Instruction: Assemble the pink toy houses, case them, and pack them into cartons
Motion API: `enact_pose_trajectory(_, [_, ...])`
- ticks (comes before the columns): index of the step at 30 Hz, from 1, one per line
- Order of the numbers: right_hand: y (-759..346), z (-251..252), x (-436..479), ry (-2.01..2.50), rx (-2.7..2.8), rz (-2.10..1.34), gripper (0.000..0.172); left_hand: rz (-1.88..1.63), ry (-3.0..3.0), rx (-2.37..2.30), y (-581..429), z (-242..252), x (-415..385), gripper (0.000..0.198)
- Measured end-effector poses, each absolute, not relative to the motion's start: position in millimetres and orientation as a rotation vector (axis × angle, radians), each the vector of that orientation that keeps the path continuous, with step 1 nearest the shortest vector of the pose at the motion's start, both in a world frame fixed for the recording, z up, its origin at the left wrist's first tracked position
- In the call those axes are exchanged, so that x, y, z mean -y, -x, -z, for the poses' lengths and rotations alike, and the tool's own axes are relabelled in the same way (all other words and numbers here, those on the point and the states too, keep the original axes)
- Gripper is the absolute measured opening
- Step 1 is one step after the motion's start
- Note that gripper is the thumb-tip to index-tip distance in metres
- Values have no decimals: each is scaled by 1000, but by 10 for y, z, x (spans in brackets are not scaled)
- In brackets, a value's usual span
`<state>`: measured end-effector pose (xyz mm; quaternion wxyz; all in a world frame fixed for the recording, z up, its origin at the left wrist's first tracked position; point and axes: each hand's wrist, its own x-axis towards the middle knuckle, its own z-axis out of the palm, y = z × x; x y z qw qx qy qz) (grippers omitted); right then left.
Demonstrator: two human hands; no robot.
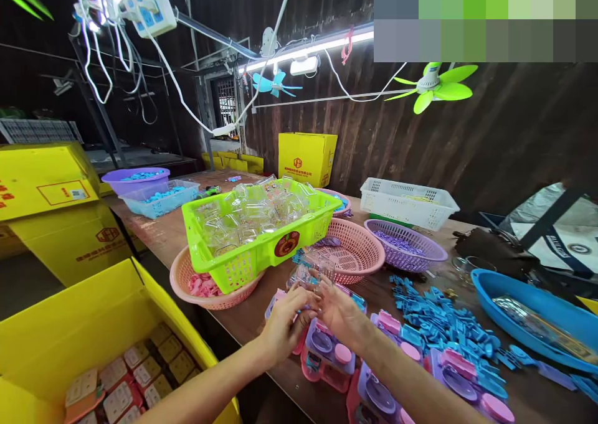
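Observation:
My left hand point(288, 325) and my right hand point(343, 312) meet over the near side of the table, fingers closed together. At their fingertips is a clear plastic piece point(322, 267); the fingers partly hide it. Just below and around my hands stand several purple-and-pink toy pieces point(327, 346) with round pink knobs. Behind my hands a lime-green basket point(261, 259) full of clear plastic parts point(250, 209) rests tilted above a pink basket point(180, 281) of pink pieces. To the right spreads a pile of loose blue plastic parts point(443, 324).
A pink basket point(362, 249), a purple basket point(432, 253) and a white basket point(402, 209) stand further back. At right lies a blue basin point(486, 287). An open yellow carton point(60, 312) with packed pieces is at lower left. Cables point(177, 94) hang overhead.

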<state>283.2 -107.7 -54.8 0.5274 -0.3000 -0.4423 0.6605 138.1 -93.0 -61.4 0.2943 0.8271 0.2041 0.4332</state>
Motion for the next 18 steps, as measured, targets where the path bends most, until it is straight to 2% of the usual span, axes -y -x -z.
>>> enact_pose_trajectory(3, [-2817,517,1018,872,1099,-1482,61,-1172,-2246,-590,-1253,608,899,20])
enact_pose_trajectory(7, [-2752,500,943,1177,1227,-1275,81,-1142,-2203,-739,-1012,560,832,36])
enact_pose_trajectory(9, [-2663,535,936,1198,1276,-1253,87,-1086,-2192,-694,-937,543,840,38])
enact_pose_trajectory(13, [-2515,587,951,1174,1289,-1351,88,-1078,-2065,-609,-882,518,927,44])
enact_pose_trajectory(18, [-2518,546,977,1228,1244,-1291,80,-1019,-2076,-602,-925,550,965,28])
